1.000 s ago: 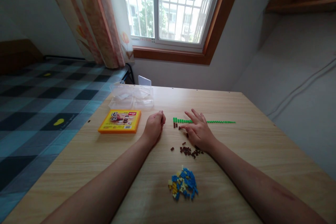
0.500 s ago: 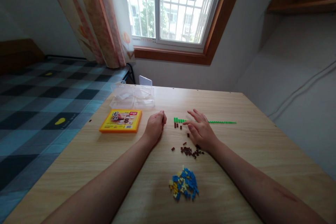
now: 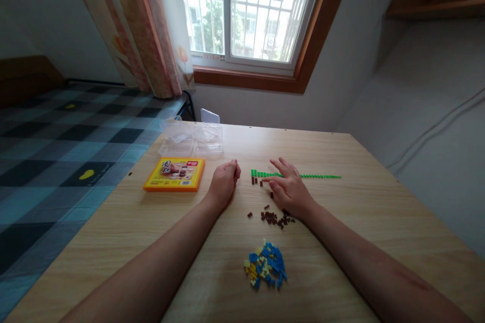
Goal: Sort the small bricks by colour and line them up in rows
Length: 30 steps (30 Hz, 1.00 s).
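My left hand point(image 3: 225, 181) rests on the table in a loose fist, with no brick showing in it. To its right, my right hand point(image 3: 290, 189) lies with fingers spread, its index finger reaching close to a small brown brick point(image 3: 261, 183). Contact between them is too small to make out. Two more brown bricks point(image 3: 253, 180) stand just below the left end of a row of green bricks point(image 3: 322, 176), which my right hand partly covers. Another brown brick point(image 3: 272, 195) lies beside my right thumb. A pile of brown bricks point(image 3: 271, 218) sits below that hand.
Nearer me is a heap of blue and yellow bricks point(image 3: 267, 265). Left of my left hand lies a yellow box point(image 3: 174, 175), with clear plastic containers point(image 3: 191, 141) behind it. A bed point(image 3: 94, 146) adjoins the wooden table point(image 3: 322, 272) on the left.
The index finger of my right hand has shifted very slightly left and downward toward the brown brick. My left hand and the bricks stay where they were.
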### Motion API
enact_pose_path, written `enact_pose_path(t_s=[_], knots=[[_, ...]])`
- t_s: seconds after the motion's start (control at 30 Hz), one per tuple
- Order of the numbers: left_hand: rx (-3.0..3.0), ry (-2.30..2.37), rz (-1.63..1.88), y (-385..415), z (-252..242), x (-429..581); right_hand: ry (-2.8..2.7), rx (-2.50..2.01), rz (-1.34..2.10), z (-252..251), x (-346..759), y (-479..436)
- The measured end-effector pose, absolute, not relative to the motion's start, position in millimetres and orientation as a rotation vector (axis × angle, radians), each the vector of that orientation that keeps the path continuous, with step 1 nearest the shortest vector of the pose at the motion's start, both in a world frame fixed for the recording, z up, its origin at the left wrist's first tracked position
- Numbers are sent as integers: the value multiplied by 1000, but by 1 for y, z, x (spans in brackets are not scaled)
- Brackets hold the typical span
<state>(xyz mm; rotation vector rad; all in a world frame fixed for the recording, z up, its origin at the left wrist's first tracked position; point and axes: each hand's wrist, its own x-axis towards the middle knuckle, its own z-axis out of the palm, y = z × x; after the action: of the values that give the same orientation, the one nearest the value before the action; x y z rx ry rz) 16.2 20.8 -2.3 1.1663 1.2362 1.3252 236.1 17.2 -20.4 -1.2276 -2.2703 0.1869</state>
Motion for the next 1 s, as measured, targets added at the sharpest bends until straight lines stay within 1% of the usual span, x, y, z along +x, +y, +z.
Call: enact_pose_path(t_s=[0.7,1.0], knots=[[1185,1241,1316,21,-1,16,-2351,-1279,164,-20,232,17],[1195,1230,1324,21,-2,17,-2341,-1268,101,-21,232,17]])
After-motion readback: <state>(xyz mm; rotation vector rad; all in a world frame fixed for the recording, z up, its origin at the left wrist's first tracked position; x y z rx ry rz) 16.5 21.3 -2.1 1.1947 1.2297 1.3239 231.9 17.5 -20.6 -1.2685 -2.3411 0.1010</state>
